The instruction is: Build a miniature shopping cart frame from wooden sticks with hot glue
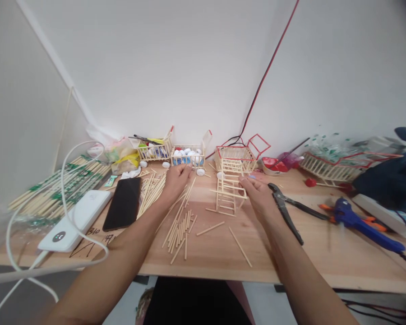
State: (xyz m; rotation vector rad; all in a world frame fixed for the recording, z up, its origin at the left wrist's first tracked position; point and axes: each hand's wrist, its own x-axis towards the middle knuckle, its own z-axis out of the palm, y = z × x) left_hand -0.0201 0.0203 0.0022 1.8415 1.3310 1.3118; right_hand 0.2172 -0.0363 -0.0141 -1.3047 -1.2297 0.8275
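My left hand (pixel 176 180) is closed, its fingertips pressed together in front of a small stick cart (pixel 188 160) with white wheels and blue and white pieces inside. What its fingers hold, if anything, is too small to make out. On the right, my right hand (pixel 257 195) pinches the edge of an unfinished wooden-stick frame (pixel 227 198) standing on the table. Behind that frame is a larger stick cart (pixel 235 153) with a red rim and red handle. Short loose sticks (pixel 179 232) lie in a pile between my forearms, with single sticks (pixel 240 246) nearby.
Left are a black phone (pixel 122 204), a white power bank (pixel 76 220) with a looping cable, and bagged sticks (pixel 64 180). Right are pliers (pixel 286 210), a blue glue gun (pixel 365 225), a red paint dish (pixel 274 165) and another cart (pixel 328 169). A wall rises behind.
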